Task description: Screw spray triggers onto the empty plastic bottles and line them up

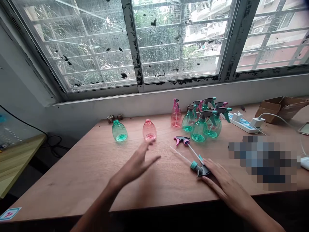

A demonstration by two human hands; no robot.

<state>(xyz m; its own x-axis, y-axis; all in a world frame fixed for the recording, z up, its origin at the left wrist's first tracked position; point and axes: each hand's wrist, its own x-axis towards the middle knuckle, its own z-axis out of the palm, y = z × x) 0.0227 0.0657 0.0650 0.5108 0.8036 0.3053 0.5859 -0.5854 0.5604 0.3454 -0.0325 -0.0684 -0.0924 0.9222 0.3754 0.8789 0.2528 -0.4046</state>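
Note:
My left hand [137, 165] is open above the table, fingers spread and a little smeared by motion. Its fingertips reach just in front of a pink bottle [149, 130] that stands without a top. To the left stands a green bottle [119, 131], also topless. My right hand [223, 182] is low at the table with thumb and fingers on either side of a grey and teal spray head [202, 170]. That head's clear tube points up and left. Beyond it lies a pink and black spray head [182, 140], its tube running toward my right hand.
Several green spray bottles [199, 130] with heads on cluster at the back, beside a pink spray bottle [176, 116]. Right of them are a white power strip [245, 124], a cardboard box [280, 109] and a blurred patch [264, 158]. A window lies behind the table.

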